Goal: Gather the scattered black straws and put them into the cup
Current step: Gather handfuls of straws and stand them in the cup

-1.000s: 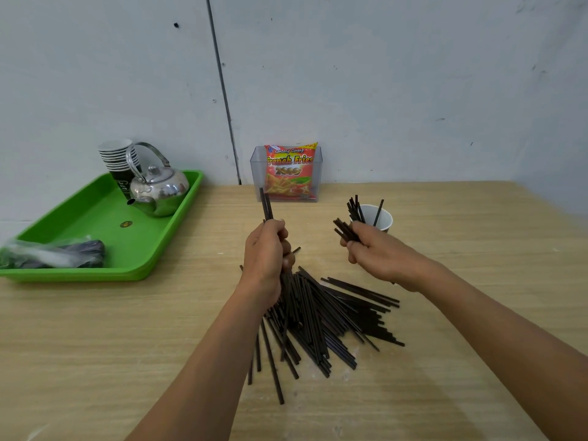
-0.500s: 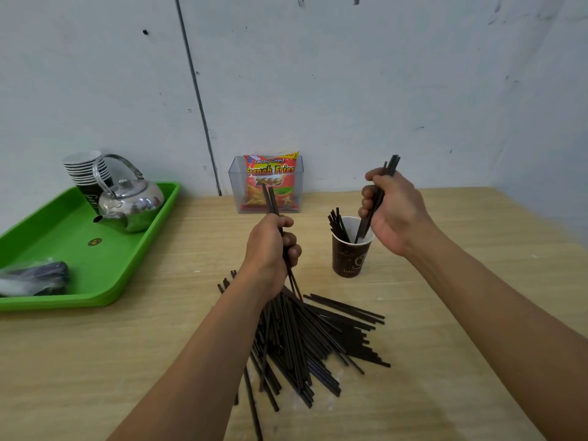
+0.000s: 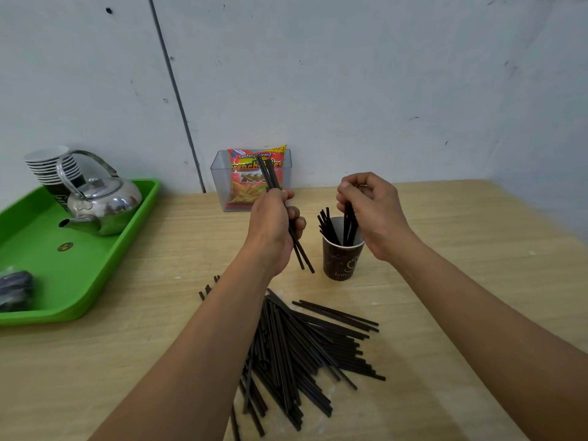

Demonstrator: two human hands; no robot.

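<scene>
A brown paper cup (image 3: 341, 261) stands upright on the wooden table, with several black straws leaning inside it. My right hand (image 3: 372, 214) hovers over the cup's rim, fingers pinched on a few black straws (image 3: 349, 224) whose lower ends are down in the cup. My left hand (image 3: 273, 227), just left of the cup, grips a small bundle of black straws (image 3: 270, 176) that sticks up above the fist and slants down below it. A big heap of loose black straws (image 3: 305, 348) lies on the table in front of the cup, partly hidden by my left forearm.
A green tray (image 3: 95, 281) at the left carries a steel kettle (image 3: 101, 202), stacked paper cups (image 3: 51, 167) and a dark wrapped bundle (image 3: 14, 288). A clear box with a snack bag (image 3: 251, 183) stands against the wall behind my hands. The table's right edge meets the wall.
My right hand has come down from above the cup, lowering its straws into it. My left hand lifted its bundle slightly higher, closer to the cup.
</scene>
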